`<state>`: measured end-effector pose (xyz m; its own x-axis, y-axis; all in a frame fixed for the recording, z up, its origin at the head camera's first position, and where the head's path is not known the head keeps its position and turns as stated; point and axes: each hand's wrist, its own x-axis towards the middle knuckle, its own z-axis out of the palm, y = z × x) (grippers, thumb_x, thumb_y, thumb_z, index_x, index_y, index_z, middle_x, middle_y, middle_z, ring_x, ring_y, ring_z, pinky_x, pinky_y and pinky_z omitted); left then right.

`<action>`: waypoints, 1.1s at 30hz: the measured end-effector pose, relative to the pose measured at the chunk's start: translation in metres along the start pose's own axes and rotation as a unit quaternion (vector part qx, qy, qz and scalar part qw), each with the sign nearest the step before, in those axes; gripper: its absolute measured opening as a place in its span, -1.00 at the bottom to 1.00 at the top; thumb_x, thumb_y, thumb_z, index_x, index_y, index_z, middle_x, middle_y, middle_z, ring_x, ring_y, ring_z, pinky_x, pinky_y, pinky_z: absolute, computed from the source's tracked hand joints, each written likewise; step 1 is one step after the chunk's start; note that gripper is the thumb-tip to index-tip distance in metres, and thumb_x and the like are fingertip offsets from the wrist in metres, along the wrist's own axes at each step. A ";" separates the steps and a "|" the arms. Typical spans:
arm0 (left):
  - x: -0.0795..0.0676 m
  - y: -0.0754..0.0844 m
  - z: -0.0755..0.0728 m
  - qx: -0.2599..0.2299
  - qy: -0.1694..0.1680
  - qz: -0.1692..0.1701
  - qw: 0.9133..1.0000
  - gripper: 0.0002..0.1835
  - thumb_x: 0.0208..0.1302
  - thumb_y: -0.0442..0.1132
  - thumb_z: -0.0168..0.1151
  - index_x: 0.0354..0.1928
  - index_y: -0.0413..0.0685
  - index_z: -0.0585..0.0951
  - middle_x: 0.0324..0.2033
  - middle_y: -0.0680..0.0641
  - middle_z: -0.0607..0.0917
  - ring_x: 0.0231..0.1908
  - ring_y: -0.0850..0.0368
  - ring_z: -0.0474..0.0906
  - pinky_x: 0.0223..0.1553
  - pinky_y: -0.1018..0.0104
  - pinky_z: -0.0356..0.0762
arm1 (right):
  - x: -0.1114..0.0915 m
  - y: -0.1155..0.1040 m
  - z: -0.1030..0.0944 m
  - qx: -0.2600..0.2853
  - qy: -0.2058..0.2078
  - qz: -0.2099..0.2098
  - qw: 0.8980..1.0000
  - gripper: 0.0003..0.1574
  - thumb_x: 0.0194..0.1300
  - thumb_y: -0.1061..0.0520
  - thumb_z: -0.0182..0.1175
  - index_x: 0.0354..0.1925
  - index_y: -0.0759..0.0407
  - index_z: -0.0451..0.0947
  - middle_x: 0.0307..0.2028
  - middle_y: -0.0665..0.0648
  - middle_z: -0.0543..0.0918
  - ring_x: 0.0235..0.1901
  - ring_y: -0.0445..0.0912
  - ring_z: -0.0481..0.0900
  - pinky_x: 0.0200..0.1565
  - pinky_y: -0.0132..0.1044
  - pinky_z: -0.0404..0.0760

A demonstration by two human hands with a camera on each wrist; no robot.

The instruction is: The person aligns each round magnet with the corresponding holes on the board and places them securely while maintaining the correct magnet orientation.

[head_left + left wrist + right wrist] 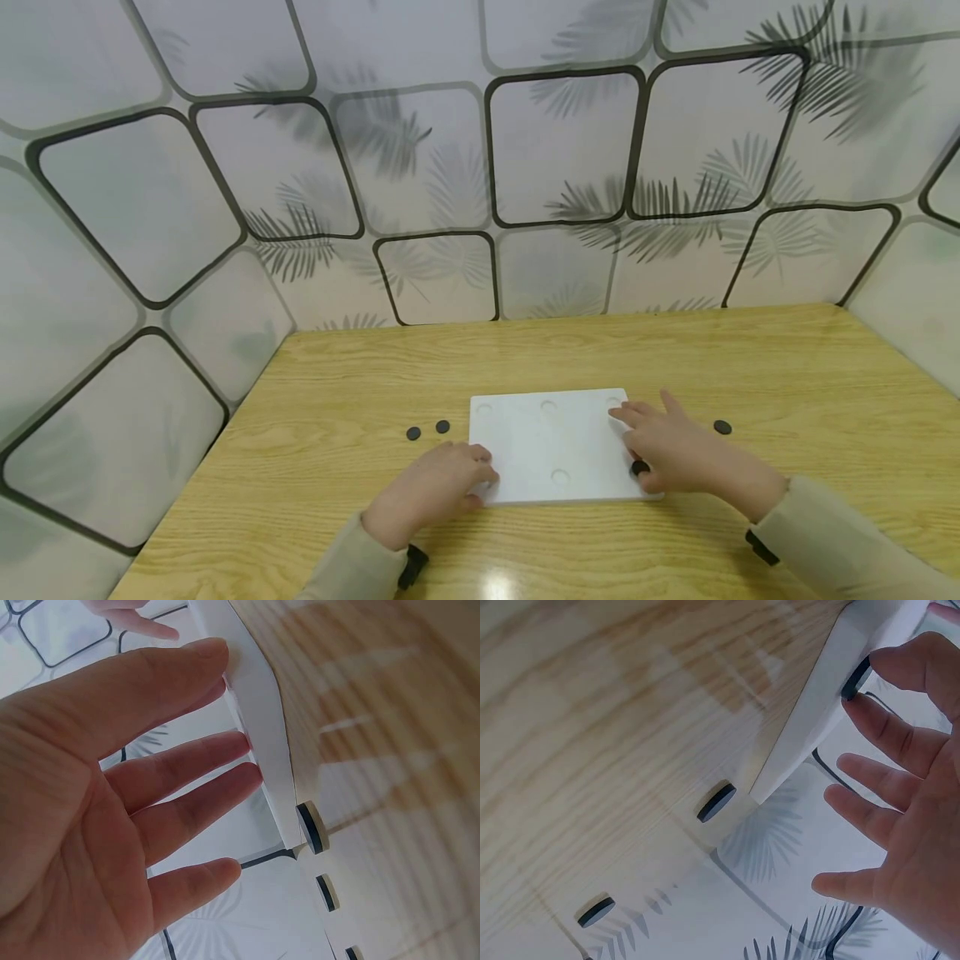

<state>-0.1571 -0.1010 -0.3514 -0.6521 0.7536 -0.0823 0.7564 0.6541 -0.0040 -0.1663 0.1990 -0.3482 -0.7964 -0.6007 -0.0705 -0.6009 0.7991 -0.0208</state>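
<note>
- White board [536,446] is being flanked by both hands on the tabletop [375,367]; shallow round recesses are being shown on its top face.
- R hand [678,450]: a black disc [640,467] is being pinched betw. thumb & index finger, other fingers spread. Disc is being held at the board's 4 o'clock; whether it's being seated in a recess or just held over the board can't be told.
- L hand [438,483]: nothing is being gripped as far as seen, fingers loosely extended; board's edge is being touched approx. 8–9 o'clock.
- Done (judged): v. little, early stage. No disc is being seen seated. Bare spots are being shown at 10 o'clock (far-left recess [483,408]), 12 o'clock (far-mid recess [549,407]), 2 o'clock (far-right recess [612,402], partly being covered by R fingertips) & 6 o'clock (near-mid recess [560,477]). 8 o'clock area is being hidden by L hand, so unknown.
- Left (judged): most of it. Approx. 9 o'clock of board, outer disc [413,433] & inner disc [442,427] are being left loose, a third disc being caught only in L-wrist view. Approx. 3 o'clock, right-hand disc [722,427] is being left loose too, another disc [596,911] being shown in R-wrist view.
</note>
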 end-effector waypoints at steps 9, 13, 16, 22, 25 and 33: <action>0.000 0.000 0.001 0.003 0.009 0.004 1.000 -0.74 -0.07 -0.16 0.36 -0.24 0.10 0.66 -0.17 0.06 0.58 -0.20 0.20 0.49 -0.13 0.34 0.43 | 0.000 -0.001 0.002 -0.001 0.001 -0.009 1.000 -0.67 -0.18 0.17 0.32 -0.74 -0.08 0.33 0.11 0.28 0.35 0.14 0.23 0.20 -0.01 0.41 -0.06; 0.000 0.000 0.001 0.003 0.008 0.002 1.000 -0.74 -0.08 -0.16 0.37 -0.25 0.10 0.66 -0.16 0.06 0.58 -0.20 0.19 0.49 -0.13 0.34 0.43 | -0.001 -0.002 0.002 -0.003 0.001 -0.014 1.000 -0.66 -0.18 0.16 0.32 -0.75 -0.08 0.33 0.10 0.28 0.36 0.13 0.23 0.20 -0.01 0.41 -0.06; 0.000 0.000 0.001 0.003 0.006 0.001 1.000 -0.74 -0.08 -0.16 0.36 -0.25 0.11 0.66 -0.16 0.06 0.58 -0.20 0.19 0.49 -0.13 0.33 0.44 | -0.001 -0.003 0.002 -0.006 0.005 -0.019 1.000 -0.64 -0.18 0.16 0.33 -0.76 -0.08 0.31 0.09 0.28 0.37 0.13 0.22 0.22 -0.02 0.41 -0.04; 0.000 0.000 0.001 0.006 0.004 -0.001 1.000 -0.74 -0.07 -0.16 0.36 -0.24 0.11 0.65 -0.16 0.07 0.57 -0.20 0.19 0.49 -0.12 0.32 0.43 | -0.002 -0.004 0.001 -0.012 0.010 -0.025 1.000 -0.65 -0.17 0.15 0.34 -0.74 -0.07 0.32 0.08 0.27 0.38 0.11 0.21 0.25 -0.03 0.41 -0.03; 0.000 0.000 0.001 0.006 0.002 -0.002 1.000 -0.74 -0.08 -0.15 0.36 -0.24 0.11 0.65 -0.16 0.07 0.57 -0.19 0.19 0.49 -0.12 0.32 0.43 | -0.003 -0.004 0.002 -0.016 0.013 -0.026 0.999 -0.66 -0.16 0.16 0.33 -0.73 -0.07 0.32 0.08 0.27 0.38 0.10 0.21 0.25 -0.03 0.41 -0.02; 0.000 0.000 0.001 0.008 0.008 0.002 1.000 -0.74 -0.08 -0.15 0.37 -0.25 0.11 0.65 -0.18 0.08 0.57 -0.22 0.20 0.49 -0.15 0.34 0.44 | -0.003 -0.006 0.001 -0.023 0.015 -0.025 0.999 -0.69 -0.16 0.15 0.34 -0.71 -0.05 0.36 0.06 0.26 0.40 0.10 0.20 0.27 -0.03 0.41 -0.01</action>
<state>-0.1570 -0.1011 -0.3519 -0.6499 0.7571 -0.0668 0.7595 0.6502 -0.0200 -0.1603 0.1961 -0.3484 -0.7660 -0.6415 -0.0413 -0.6426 0.7659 0.0222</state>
